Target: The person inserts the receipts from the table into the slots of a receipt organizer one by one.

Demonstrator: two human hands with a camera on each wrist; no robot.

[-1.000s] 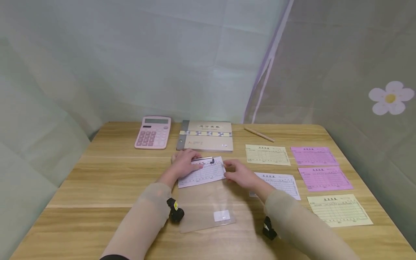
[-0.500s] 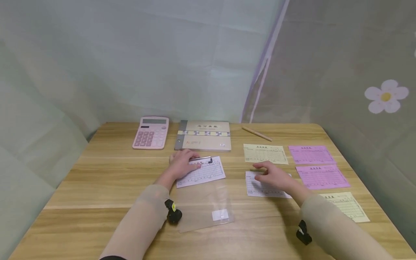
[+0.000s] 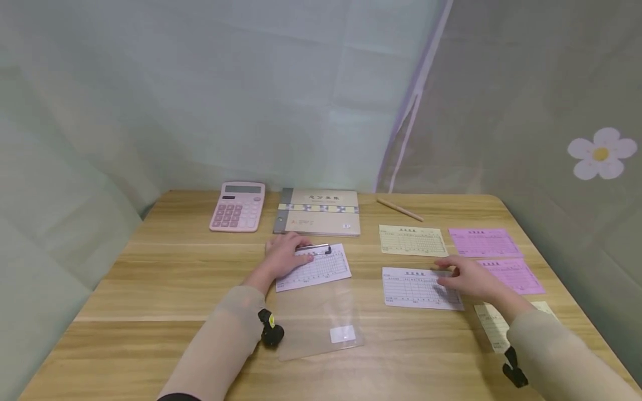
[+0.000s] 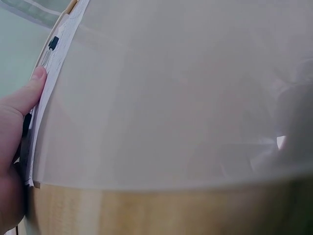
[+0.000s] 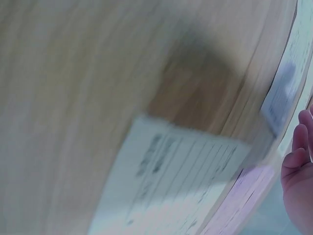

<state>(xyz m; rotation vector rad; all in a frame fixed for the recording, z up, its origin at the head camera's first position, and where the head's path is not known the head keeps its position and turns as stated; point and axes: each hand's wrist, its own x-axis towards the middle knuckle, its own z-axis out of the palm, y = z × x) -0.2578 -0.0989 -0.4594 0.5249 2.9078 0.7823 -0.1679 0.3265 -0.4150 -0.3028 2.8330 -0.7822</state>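
A clear clipboard (image 3: 311, 323) lies on the wooden table, with a white printed slip (image 3: 323, 269) under its metal clip (image 3: 321, 249). At the clip, my left hand (image 3: 284, 254) grips the clipboard's top; in the left wrist view the thumb (image 4: 33, 88) lies along the clip. To the right, my right hand (image 3: 470, 279) hovers with loosely bent fingers and holds nothing. Its fingertips overlap the right end of another white slip (image 3: 413, 289) in the head view. A pink slip (image 3: 519, 275) is partly hidden behind that hand, and a yellow slip (image 3: 491, 323) lies under the forearm.
Farther back stand a pink calculator (image 3: 237, 207), an account book (image 3: 321, 220) and a thin wooden stick (image 3: 399, 210). Another yellow slip (image 3: 412, 241) and another pink slip (image 3: 484, 243) lie at the right. Curtains close off the table's far side.
My right hand has let go of the clipped slip's right edge and moved right, across the loose white slip to its far end. The left hand has stayed at the clip.
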